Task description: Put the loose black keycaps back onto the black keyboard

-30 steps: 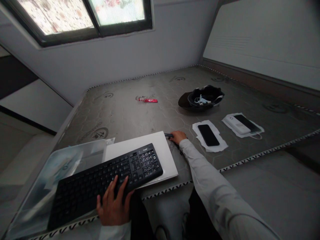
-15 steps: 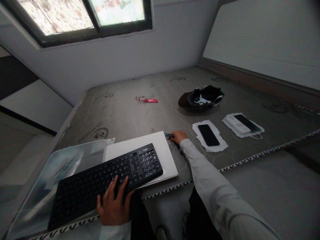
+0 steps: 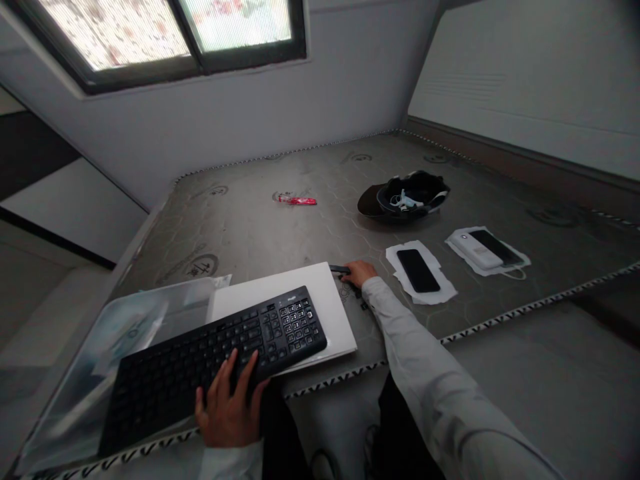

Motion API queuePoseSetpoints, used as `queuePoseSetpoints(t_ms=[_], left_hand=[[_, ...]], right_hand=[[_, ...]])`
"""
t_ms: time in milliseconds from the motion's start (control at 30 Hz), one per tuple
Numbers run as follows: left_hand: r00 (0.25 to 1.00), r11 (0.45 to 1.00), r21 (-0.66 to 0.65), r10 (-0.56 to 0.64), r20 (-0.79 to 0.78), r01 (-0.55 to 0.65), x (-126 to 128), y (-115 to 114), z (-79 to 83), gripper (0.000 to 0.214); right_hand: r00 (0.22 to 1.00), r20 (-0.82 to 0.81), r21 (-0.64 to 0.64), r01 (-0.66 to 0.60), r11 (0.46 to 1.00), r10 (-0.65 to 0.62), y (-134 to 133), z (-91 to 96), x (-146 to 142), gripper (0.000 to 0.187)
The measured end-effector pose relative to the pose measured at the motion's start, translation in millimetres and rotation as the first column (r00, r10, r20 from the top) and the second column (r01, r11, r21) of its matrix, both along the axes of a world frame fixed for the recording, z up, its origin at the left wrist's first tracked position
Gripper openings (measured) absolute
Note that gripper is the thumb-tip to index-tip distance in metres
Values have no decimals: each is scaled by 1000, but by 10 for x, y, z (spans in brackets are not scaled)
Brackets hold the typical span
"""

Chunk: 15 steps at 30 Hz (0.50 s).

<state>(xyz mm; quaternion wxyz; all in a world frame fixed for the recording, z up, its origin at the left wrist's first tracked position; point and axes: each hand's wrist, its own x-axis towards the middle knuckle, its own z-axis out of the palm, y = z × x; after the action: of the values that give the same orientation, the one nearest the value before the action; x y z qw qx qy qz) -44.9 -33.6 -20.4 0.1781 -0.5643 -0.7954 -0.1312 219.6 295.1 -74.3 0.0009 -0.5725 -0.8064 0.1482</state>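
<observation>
A black keyboard (image 3: pixel 240 340) lies at a slant across a white flat board or box (image 3: pixel 327 300) and a clear plastic container (image 3: pixel 185 300). My left hand (image 3: pixel 231 407) rests on the keyboard's near edge with its fingers spread over the keys. Off the right corner of the white board, my right hand (image 3: pixel 360 272) is closed around one end of a slim dark object (image 3: pixel 340 269), low over the mattress. Its kind is not clear, and the fingers hide part of it. Small dark pieces (image 3: pixel 364 307) lie by my right wrist.
The plastic-covered mattress (image 3: pixel 240 227) has a black-and-white edge. A phone (image 3: pixel 419 270) lies on white paper to the right, near a white power bank (image 3: pixel 481 248) beside another dark-screened device. Farther back are an upturned cap (image 3: pixel 373 201) holding a mask and a red item (image 3: pixel 303 201).
</observation>
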Motion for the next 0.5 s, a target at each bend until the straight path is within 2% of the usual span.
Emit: queuePoseSetpoints(t_ms=[133,267,400,500], left_hand=[[1000,1000,-4,7,24,-7,5,5,13,38],[999,1000,-18,18,39,-18,37,-6,31,39],[998,999,-37,9,55,-7,91,-30,58,43],[997,999,-35,11,76,-9,123,-51,76,47]], right_hand=[[995,-83,8,57,998,-56,-30,77,43,36],[948,-270,58,193,980,-170,-102,160,106,40],[808,-518,74,370,926,-281,-194,244,196,41],[654,-686,60,487,871,-318,-308,311,225,50]])
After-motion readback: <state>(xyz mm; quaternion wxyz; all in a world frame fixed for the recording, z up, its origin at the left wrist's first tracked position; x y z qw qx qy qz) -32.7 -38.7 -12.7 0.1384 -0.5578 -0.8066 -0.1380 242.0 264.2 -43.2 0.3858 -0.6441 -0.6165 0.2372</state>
